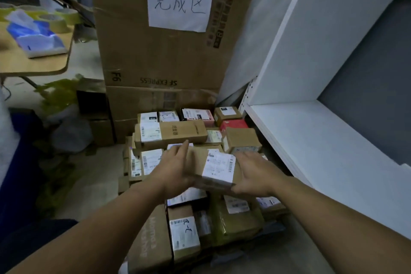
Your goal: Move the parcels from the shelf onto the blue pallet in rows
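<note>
Through the head camera I am looking down at both hands, which are carrying one brown parcel (198,162) between them. The left hand (175,169) is lying flat against the parcel's left side with its fingers straight and pointing forward. The right hand (251,173) is pressing on the right side, also with its fingers extended, and its thumb is reaching towards the near corner by the parcel's white label (219,169). Neither hand is curling around the parcel; they are clamping it between open palms.

The parcel is hanging just above a stack of parcels (189,229) on the floor, roughly over the middle of the stack. I cannot tell whether it is touching the boxes below. A long brown parcel (178,134) is lying crosswise just beyond the fingertips, and a red parcel (233,124) is sitting near the far right corner of the stack. What the stack is resting on is hidden.

The white shelf (311,140) is standing just to the right of the stack. Behind the stack a tall cardboard box (155,56) is carrying a handwritten paper sign (179,2). At far left a wooden tabletop (44,62) is holding rolls of tape (55,20) and a blue tissue pack (37,38).
</note>
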